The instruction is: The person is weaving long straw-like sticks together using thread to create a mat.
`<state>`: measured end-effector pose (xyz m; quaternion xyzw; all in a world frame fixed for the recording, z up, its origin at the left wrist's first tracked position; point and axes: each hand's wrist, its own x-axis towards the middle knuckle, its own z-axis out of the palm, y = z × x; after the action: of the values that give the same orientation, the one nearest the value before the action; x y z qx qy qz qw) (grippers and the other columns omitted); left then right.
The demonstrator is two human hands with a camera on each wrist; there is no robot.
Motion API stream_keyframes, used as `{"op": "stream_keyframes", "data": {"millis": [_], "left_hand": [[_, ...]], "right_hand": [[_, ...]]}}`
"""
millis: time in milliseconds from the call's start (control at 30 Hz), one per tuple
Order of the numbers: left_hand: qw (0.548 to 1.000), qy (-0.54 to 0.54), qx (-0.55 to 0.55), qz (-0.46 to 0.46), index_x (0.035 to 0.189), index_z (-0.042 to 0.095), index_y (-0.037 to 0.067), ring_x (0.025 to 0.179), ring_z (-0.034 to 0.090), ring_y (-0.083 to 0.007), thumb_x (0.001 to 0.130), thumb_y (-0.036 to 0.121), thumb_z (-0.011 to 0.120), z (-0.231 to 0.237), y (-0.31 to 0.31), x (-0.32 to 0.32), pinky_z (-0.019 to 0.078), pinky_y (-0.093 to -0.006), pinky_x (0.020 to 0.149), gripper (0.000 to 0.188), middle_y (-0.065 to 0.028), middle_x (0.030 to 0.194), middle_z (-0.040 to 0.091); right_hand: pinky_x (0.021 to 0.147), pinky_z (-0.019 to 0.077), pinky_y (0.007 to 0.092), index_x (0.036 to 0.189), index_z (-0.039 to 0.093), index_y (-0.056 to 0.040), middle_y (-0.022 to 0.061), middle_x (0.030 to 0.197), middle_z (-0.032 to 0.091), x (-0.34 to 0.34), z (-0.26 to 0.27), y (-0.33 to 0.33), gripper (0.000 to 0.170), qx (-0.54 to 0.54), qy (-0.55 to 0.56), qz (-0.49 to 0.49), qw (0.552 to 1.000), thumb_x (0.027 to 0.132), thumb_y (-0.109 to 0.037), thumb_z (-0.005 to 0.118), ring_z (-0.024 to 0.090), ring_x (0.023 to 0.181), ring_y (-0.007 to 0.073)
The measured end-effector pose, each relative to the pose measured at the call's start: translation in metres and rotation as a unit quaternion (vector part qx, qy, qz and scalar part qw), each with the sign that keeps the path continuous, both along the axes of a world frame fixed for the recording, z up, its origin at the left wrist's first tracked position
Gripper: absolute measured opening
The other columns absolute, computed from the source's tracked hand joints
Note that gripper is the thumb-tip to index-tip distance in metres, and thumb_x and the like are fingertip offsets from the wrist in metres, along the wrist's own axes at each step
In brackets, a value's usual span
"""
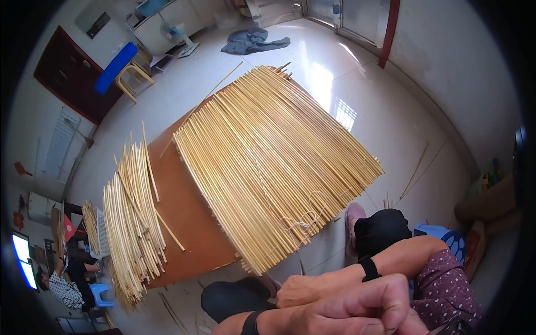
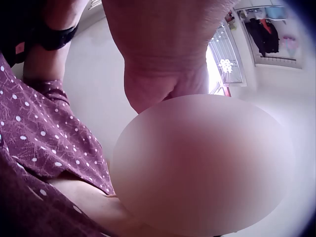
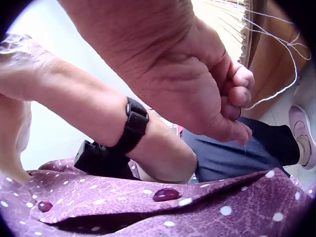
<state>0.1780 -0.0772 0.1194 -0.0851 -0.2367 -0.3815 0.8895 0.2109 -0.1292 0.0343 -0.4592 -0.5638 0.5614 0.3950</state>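
Observation:
A large mat of straw-coloured sticks, laid side by side, covers much of a brown board. Near its front corner, loops of thin white string lie on top. My right hand is curled in front of the knees, and its fingers pinch the white string. My left hand is raised close to the head camera with its fingers bent. In the left wrist view the left hand runs behind a blurred oval that hides its fingers. I cannot tell what those fingers hold.
Loose sticks are heaped on the left part of the brown board. Dark cloth lies on the tiled floor beyond. A blue stool stands by my right side. Another person sits far left.

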Motion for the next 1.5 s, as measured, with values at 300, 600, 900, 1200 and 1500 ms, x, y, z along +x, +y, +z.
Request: {"op": "stream_keyframes", "data": {"millis": [300,600,900,1200,1500], "left_hand": [[0.999,0.020,-0.017,0.033,0.100,0.043,0.001,0.103,0.059,-0.0265,0.097,0.010,0.045,0.001,0.013,-0.020,0.0423,-0.0402,0.097,0.010,-0.0197,0.103,0.059],[0.996,-0.037,0.034,0.075,0.097,0.044,0.002,0.096,0.060,-0.0278,0.096,0.012,0.047,0.005,0.034,-0.024,0.0433,-0.0430,0.094,0.010,-0.0177,0.095,0.060],[0.819,-0.081,0.366,0.433,0.098,0.048,0.002,0.085,0.065,-0.0208,0.099,0.014,0.046,-0.059,0.103,0.016,0.0540,-0.0351,0.082,0.012,-0.0148,0.088,0.064],[0.675,0.111,0.491,0.540,0.094,0.054,0.007,0.080,0.053,-0.0135,0.091,0.012,0.063,-0.112,0.145,0.008,0.0462,-0.0270,0.075,0.010,-0.0031,0.082,0.054],[0.728,0.055,0.464,0.501,0.124,0.054,-0.001,0.082,0.053,-0.0119,0.090,0.012,0.064,-0.112,0.143,0.002,0.0451,-0.0255,0.079,0.038,-0.0012,0.087,0.055]], "right_hand": [[0.065,0.0488,0.0330,0.082,0.065,-0.0024,0.0113,0.087,0.063,-0.014,-0.002,0.032,0.017,-0.089,0.091,-0.077,0.989,0.089,-0.014,0.055,0.062,0.076,0.0212],[0.069,0.0495,0.0302,0.086,0.066,-0.0038,0.0076,0.093,0.062,-0.007,0.073,-0.010,0.019,-0.206,0.383,-0.157,0.887,0.092,-0.016,0.053,0.062,0.080,0.0159],[0.069,0.0478,0.0264,0.091,0.062,-0.0043,-0.0004,0.088,0.063,0.008,-0.044,0.016,0.011,-0.048,-0.139,-0.241,0.959,0.093,-0.014,0.059,0.057,0.076,0.0077],[0.047,0.0299,0.0204,0.092,0.057,-0.0045,-0.0045,0.063,0.042,0.055,-0.021,0.028,0.009,0.035,0.382,-0.477,0.791,0.094,-0.013,0.057,0.033,0.051,0.0048],[0.049,0.0374,0.0199,0.092,0.059,-0.0020,-0.0011,0.067,0.052,0.049,-0.017,0.038,0.013,0.016,0.405,-0.420,0.812,0.094,-0.015,0.056,0.043,0.053,0.0051]]}}
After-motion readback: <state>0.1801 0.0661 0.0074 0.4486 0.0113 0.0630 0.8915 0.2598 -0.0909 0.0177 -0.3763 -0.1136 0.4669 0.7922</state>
